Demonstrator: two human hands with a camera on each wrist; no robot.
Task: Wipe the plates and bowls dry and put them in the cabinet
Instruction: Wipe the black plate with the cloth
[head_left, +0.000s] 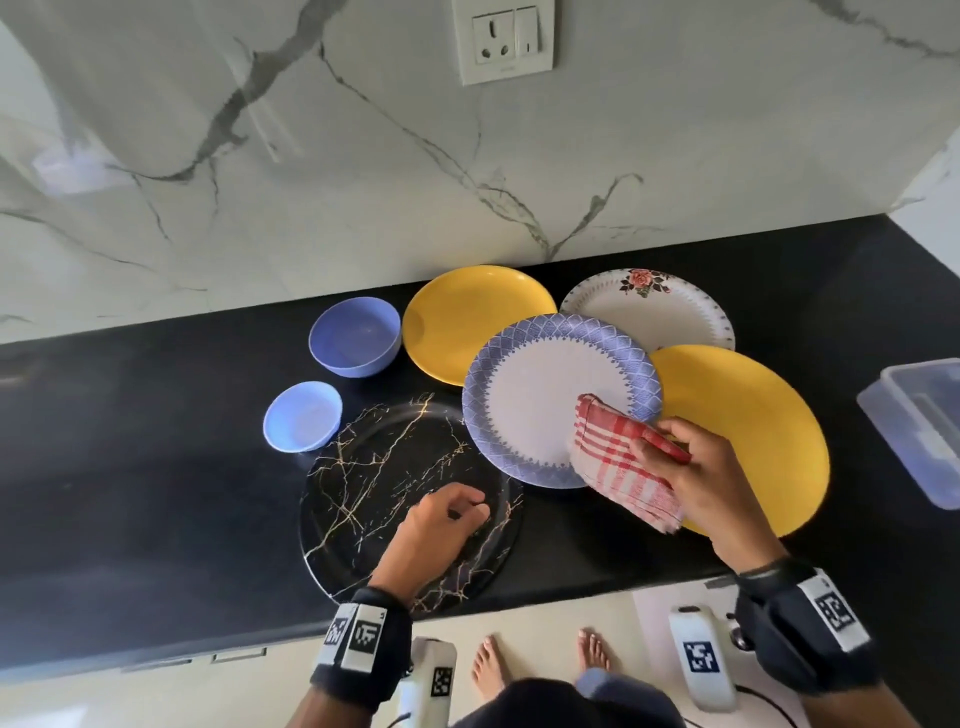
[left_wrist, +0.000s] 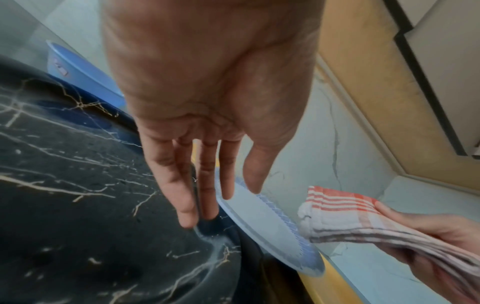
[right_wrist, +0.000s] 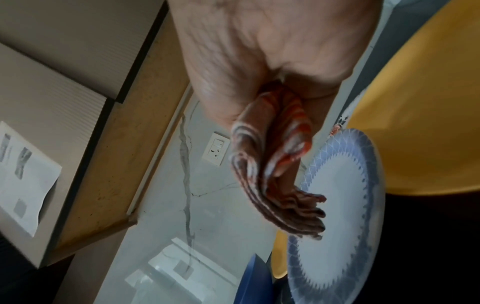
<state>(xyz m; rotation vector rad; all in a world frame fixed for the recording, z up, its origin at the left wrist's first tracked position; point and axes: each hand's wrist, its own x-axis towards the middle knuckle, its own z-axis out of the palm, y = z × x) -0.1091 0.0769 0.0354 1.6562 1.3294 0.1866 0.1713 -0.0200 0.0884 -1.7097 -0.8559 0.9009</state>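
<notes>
On the black countertop (head_left: 130, 493) stand several dishes. The black plate with gold veining (head_left: 374, 467) lies nearest the counter's front edge; the left hand (head_left: 441, 525) is above it, holding nothing, its fingers (left_wrist: 182, 197) extended downward in the left wrist view, with the fingertips at or just above the plate's surface; contact cannot be confirmed. The right hand (head_left: 696, 483) grips a folded red-and-white checked cloth (head_left: 618, 457), thumb on top and fingers beneath, with the cloth's free end over the near right part of the blue-rimmed white plate (head_left: 545, 395). That plate overlaps the rear yellow plate (head_left: 457, 312), and its near left edge lies over the rim of the black plate. A second yellow plate (head_left: 748, 426) lies under the right hand, partly covering a white floral plate (head_left: 660, 312) behind it. Two blue bowls sit left of the plates: the larger bowl (head_left: 356, 335) by the wall, the smaller bowl (head_left: 303, 423) touching the black plate's rim. A clear plastic container (head_left: 919, 421) sits at the far right. A wall socket (head_left: 503, 39) is mounted on the marble backsplash.
</notes>
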